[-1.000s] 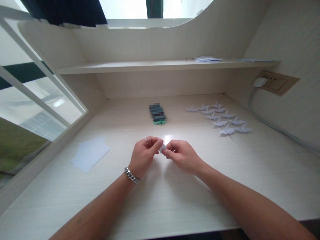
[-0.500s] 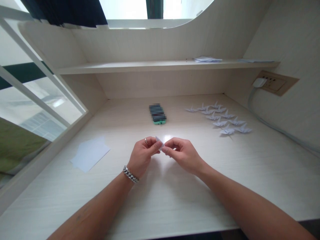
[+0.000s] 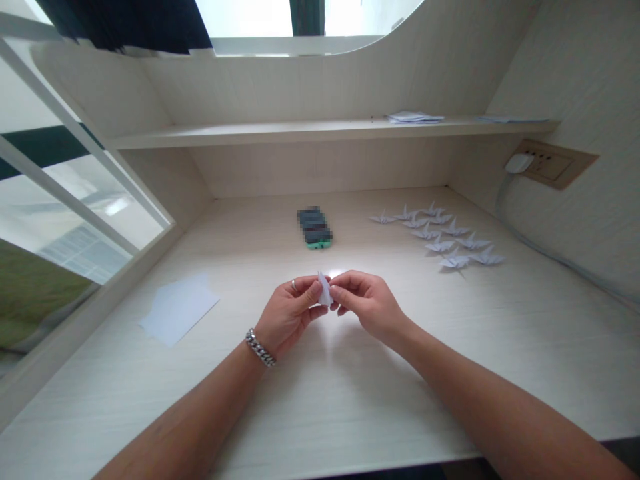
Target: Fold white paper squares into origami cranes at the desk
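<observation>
A small piece of folded white paper (image 3: 325, 291) stands upright between my two hands, just above the desk. My left hand (image 3: 289, 308), with a ring and a chain bracelet, pinches its left side between thumb and fingers. On the paper's right edge, the thumb and fingertips of my right hand (image 3: 367, 299) are closed. Part of the paper is hidden behind my fingers. Several folded white paper cranes (image 3: 440, 247) are grouped on the desk at the back right.
White paper sheets (image 3: 180, 308) lie on the desk (image 3: 320, 413) at left. A phone-like object with a green edge (image 3: 319, 245), mostly blurred out, lies behind my hands. A shelf (image 3: 280, 133) holds a paper stack (image 3: 415, 118). A cable (image 3: 560, 252) runs along the right wall from a socket (image 3: 555, 165).
The folded paper has turned more upright and shows more of its face. My left fingers have opened out a little beneath it, and my right hand has shifted slightly.
</observation>
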### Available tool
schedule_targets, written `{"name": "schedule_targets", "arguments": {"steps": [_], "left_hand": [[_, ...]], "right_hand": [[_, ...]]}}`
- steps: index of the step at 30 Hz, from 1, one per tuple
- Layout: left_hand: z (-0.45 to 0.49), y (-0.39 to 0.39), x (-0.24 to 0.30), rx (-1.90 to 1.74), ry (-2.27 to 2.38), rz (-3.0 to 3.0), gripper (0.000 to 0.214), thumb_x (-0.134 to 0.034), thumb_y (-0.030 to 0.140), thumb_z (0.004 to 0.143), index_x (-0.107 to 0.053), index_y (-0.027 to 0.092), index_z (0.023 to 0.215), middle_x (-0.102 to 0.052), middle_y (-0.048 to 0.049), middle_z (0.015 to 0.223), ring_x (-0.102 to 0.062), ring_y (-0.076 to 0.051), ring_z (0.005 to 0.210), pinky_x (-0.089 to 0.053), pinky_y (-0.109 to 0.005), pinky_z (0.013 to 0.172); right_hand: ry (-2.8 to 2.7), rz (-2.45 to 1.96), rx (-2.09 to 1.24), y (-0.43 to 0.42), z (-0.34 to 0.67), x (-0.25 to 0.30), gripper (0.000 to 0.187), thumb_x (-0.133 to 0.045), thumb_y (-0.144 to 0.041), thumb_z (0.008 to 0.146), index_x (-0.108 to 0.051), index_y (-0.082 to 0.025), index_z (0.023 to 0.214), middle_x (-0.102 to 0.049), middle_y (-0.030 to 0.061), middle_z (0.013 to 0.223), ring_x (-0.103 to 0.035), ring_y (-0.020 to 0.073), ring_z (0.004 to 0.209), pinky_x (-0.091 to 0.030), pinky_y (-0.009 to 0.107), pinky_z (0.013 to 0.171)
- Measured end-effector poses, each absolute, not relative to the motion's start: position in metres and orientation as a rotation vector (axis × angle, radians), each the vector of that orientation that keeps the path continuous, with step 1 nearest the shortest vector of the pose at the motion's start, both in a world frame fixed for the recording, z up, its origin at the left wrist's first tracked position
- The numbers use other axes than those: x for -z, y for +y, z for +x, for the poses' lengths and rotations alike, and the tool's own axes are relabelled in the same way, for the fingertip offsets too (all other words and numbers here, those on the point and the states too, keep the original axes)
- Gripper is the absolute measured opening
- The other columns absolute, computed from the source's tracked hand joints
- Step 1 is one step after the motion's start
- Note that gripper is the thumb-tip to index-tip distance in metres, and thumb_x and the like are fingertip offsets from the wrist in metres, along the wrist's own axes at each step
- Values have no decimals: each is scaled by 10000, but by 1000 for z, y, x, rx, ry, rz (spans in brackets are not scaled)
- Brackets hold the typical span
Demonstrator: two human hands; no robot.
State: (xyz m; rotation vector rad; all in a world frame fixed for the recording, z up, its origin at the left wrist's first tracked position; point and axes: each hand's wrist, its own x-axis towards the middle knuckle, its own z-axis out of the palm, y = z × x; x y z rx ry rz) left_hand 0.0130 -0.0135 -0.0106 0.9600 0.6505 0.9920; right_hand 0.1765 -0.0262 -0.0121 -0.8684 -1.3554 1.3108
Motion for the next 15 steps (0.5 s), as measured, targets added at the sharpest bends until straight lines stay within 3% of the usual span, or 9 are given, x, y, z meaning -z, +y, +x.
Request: {"name": "schedule_targets", "arguments": {"steps": [8,15], "left_hand": [[16,-13,13,-1079,768,904,225,-840,263,648,-699,121,750,-675,-28,690,-600,-104,641,-495,-228,632],[17,-13,13,-1085,853,977,231,-846,282,630,-703,124,719,-680,-23,659,-606,-107,615,-490,-229,612]], "right_hand": [[-1480,-1021,-867,-35,174,6,58,-665,-215,799,-688,-175,834,-675,41,818,-626,159,741,-507,270,630],[-1428,-1000,-916,-33,175,10,110,-690,-217,774,-716,-175,872,-713,57,855,-662,180,758,-542,303,677]]}}
